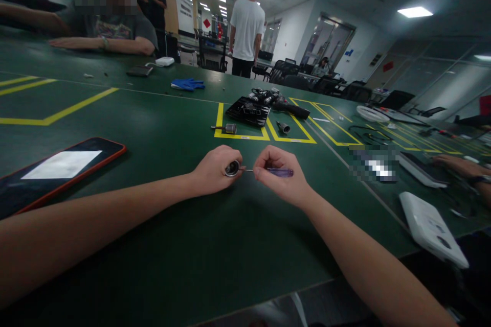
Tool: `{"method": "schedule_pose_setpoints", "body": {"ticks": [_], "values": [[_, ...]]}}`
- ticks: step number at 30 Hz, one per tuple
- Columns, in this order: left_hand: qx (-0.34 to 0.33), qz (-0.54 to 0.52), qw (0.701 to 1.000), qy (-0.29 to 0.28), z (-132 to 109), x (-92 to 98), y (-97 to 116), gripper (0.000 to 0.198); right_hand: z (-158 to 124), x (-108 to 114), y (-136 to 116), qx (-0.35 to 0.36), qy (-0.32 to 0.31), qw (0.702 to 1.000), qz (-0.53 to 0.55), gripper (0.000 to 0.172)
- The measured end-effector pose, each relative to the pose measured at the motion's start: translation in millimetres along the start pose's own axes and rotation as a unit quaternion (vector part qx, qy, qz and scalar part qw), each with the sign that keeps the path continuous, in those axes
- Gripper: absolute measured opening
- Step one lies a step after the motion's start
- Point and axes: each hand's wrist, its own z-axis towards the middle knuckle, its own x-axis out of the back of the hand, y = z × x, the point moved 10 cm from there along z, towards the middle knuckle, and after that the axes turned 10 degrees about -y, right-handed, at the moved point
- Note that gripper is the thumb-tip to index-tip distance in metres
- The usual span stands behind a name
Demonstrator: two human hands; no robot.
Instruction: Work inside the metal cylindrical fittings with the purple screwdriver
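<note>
My left hand (218, 169) is closed around a small metal cylindrical part (232, 168), its round hollow end turned toward me. In my right hand (282, 173) is a screwdriver with a clear purple handle (282, 172). Its thin shaft points left and reaches the fingers of my left hand beside the metal part; the tip's exact contact is hidden. Both hands are held close together over the green table (215, 245). Beyond them lie a metal cylinder with a thin shaft (229, 128) and a small cone-shaped metal part (283, 127).
Past my hands sit a black glossy tray-like object (248, 111) and a black tool (291, 108) with cables. A blue glove (187, 84) lies farther back. An orange-edged phone-like slab (72, 171) is at left, a white device (433, 227) at right. People sit at both sides.
</note>
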Motion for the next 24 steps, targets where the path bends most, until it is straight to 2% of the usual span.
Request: {"method": "schedule_pose_setpoints", "body": {"ticks": [9,24], "values": [[-0.015,-0.002,1.0,0.011,-1.0,1.9,1.3,0.014,5.0,0.2,17.3,-0.019,0.001,0.998,0.063,0.01],[-0.023,0.007,1.0,0.011,0.2,1.1,2.6,0.014,-2.6,1.4,-5.4,0.033,0.003,0.999,-0.013,0.011]]}}
